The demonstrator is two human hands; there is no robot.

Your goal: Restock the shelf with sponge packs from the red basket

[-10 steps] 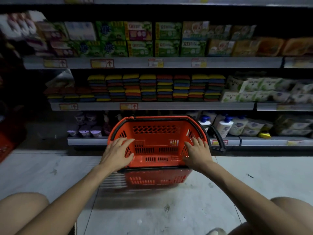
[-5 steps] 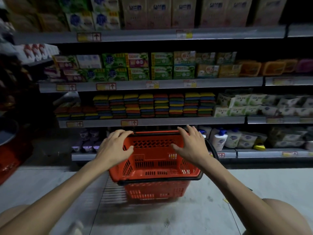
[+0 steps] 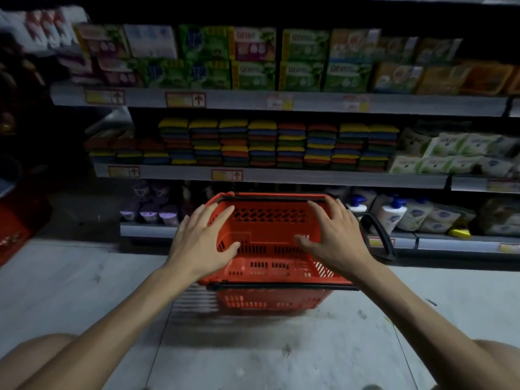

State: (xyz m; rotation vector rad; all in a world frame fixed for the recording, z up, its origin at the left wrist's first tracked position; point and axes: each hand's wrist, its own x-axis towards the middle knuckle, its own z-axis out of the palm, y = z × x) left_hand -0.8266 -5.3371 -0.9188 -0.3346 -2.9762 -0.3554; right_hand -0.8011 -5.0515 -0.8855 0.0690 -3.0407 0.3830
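At the far left a red crate [image 3: 19,220] sits on the floor [image 3: 281,347], well apart from the work. On the bottom shelf, purple-lidded cups [image 3: 152,212] stand just left of the red basket [image 3: 270,215], which rests on the floor against that shelf's front. The left hand [image 3: 202,243] is spread over the basket's left wall and the right hand [image 3: 334,237] over its right wall. Each grip is wide, with fingers straight, and holds nothing; whether they touch the rim cannot be told. The basket's slotted bottom is in plain view between them. Its black handle [image 3: 380,237] hangs off the right side, in front of white pump bottles [image 3: 394,212]. Above, the sponge packs [image 3: 261,144] lie in coloured stacks along the middle shelf [image 3: 281,175], lower at its left end, with white-green pouches [image 3: 450,153] to their right. Green boxes [image 3: 253,60] fill the shelf above.

A second ago both hands sat on the basket's near corners; now they are farther forward and opened out. Since half a second ago the view has dipped, and the topmost row of goods is gone from sight. The basket has not moved.
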